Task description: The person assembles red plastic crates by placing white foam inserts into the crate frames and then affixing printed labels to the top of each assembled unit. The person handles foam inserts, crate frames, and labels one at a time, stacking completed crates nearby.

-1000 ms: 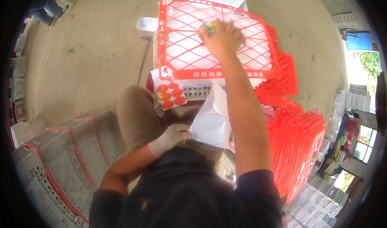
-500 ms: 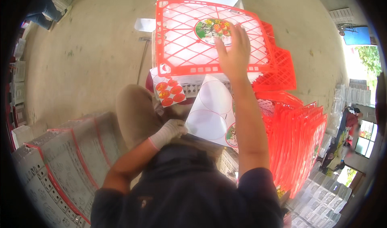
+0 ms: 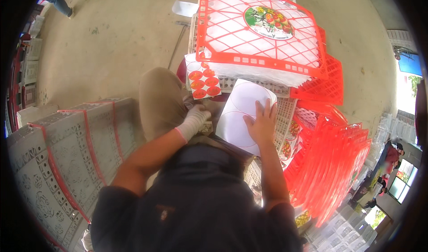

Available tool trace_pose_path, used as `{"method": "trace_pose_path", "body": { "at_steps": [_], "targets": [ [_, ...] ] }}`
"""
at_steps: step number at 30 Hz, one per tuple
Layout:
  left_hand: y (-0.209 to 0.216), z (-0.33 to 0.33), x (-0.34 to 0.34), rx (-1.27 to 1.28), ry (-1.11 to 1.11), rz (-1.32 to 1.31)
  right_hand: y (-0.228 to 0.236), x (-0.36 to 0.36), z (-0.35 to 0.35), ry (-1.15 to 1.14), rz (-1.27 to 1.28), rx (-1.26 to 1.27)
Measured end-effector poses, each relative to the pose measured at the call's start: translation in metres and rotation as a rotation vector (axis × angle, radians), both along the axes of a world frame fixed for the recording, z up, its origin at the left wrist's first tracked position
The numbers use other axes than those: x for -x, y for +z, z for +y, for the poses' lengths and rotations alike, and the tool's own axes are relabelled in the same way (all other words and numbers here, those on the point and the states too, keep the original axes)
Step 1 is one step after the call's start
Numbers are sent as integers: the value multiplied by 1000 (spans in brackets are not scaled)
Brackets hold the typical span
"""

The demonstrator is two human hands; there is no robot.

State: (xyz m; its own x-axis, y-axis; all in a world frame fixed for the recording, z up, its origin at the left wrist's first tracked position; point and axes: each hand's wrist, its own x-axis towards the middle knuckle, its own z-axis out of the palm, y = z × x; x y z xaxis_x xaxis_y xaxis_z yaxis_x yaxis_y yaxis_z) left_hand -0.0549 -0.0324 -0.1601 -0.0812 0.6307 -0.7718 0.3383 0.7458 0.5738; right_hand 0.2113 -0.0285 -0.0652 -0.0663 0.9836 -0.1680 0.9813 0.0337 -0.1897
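My right hand [image 3: 262, 126] lies with its fingers spread on a white sticker sheet [image 3: 245, 98] marked with large blank circles. To the left of that sheet is my left hand [image 3: 196, 119], in a white glove, its fingers curled; what they hold, if anything, is hidden. Ahead of both hands a red plastic lattice lid [image 3: 263, 59] lies over white padding on a crate. A colourful oval fruit label [image 3: 269, 22] sits on the lid. Beside the crate's near left corner hangs a sheet of small red oval stickers [image 3: 203, 77].
Many red lattice lids [image 3: 327, 163] stand stacked at my right, with fruit-label sheets [image 3: 289, 140] beside them. Pale plastic crates [image 3: 58, 158] tied with red bands stand at my left. A person's legs [image 3: 60, 1] show at the far left.
My right hand has drawn back from the label on the lid to the white sticker sheet. The label is now uncovered. The whole view has shifted, with the lid appearing higher and further right.
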Motion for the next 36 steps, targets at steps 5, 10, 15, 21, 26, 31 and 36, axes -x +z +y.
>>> {"method": "trace_pose_path", "body": {
  "at_steps": [5,10,15,21,26,31,36],
  "targets": [
    [-106,22,11,26,655,-120,-4,5,17,116,-27,-6],
    [-94,35,6,51,697,-193,-6,5,28,223,-66,22],
    [-12,25,2,-61,737,-272,-19,15,44,323,-74,31],
    [69,-9,38,-314,688,-246,-35,33,71,403,-4,133],
    [142,-28,54,-591,606,-227,-7,29,62,263,223,17],
    [192,-34,48,-573,238,-266,46,40,43,-337,1351,537],
    [199,-15,23,-446,104,-530,91,58,48,-463,1668,390]
  ]
}}
